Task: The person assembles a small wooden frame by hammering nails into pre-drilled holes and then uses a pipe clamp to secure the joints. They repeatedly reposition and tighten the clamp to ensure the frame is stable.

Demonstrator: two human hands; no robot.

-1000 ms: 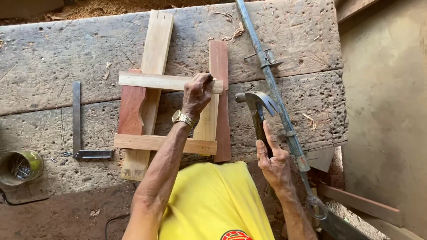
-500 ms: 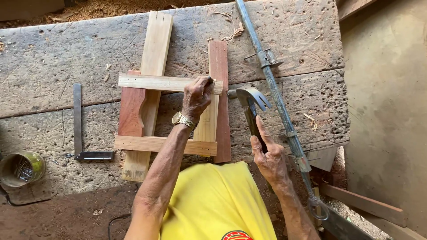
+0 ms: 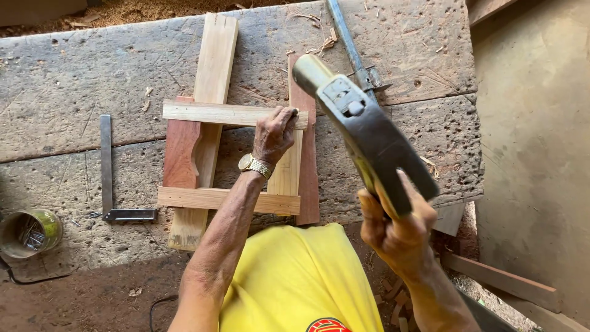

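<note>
On the desk (image 3: 74, 80) the slat frame (image 3: 236, 157) was laid out but not yet fully nailed: a nail (image 3: 295, 112) was pinched in the left hand (image 3: 273, 134), the hammer (image 3: 362, 126) clenched in the right hand (image 3: 396, 230), raised.

A rough carpentry workshop: worn, pitted grey plank workbench (image 3: 74, 80), steel try square (image 3: 110, 190), round tin of nails (image 3: 27, 232), long metal bar clamp (image 3: 356, 58), sawdust-strewn ground behind.
</note>
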